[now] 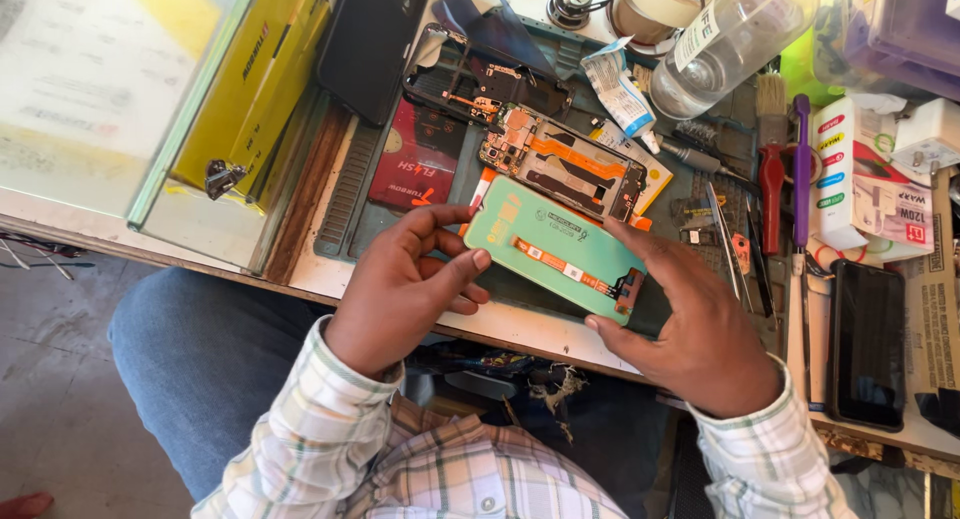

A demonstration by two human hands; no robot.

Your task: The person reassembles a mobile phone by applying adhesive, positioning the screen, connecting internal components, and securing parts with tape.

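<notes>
One green phone screen panel [555, 249], back side up with an orange flex strip, pinched at both ends — left hand [405, 289] grips its near-left edge, right hand [690, 324] its right end. Just behind the panel: one opened phone body [560, 164]. Right of it, one red-handled tool [772, 194], one purple brush [801, 169], one dark phone [868, 344]. Far behind, one clear bottle [725, 44]. Cluttered workbench [520, 329]; grey floor [60, 399] below.
</notes>
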